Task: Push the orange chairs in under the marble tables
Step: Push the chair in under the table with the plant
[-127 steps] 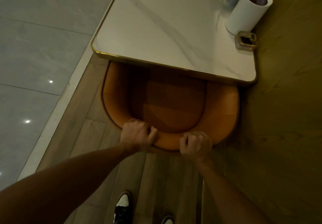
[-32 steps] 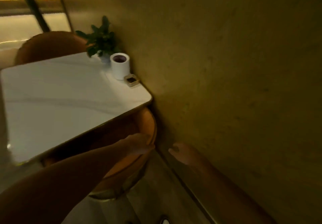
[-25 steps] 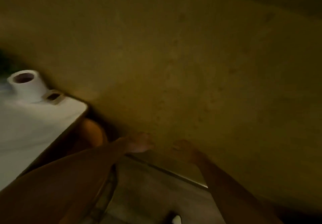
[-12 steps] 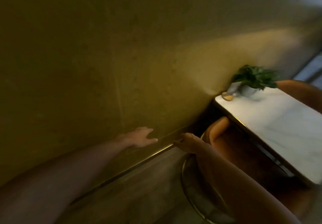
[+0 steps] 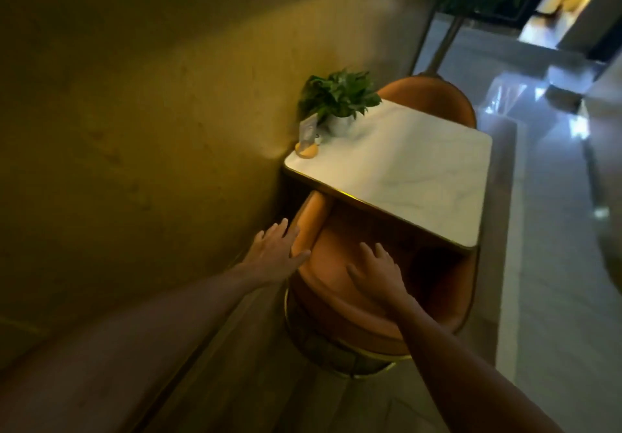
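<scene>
Head view, left hand (image 5: 274,253) flat on orange chair (image 5: 340,284), right hand (image 5: 378,272) spread above.

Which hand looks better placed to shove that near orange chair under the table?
Probably the left hand: its open palm already lies against the near chair at the wall-side arm, facing the marble table. The right hand hovers open over the backrest; contact is unclear.

Head camera looks steeply down, close over hands (image 5: 377,272).

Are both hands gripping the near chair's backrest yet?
No: the left hand and right hand are open with fingers spread over the chair.
</scene>
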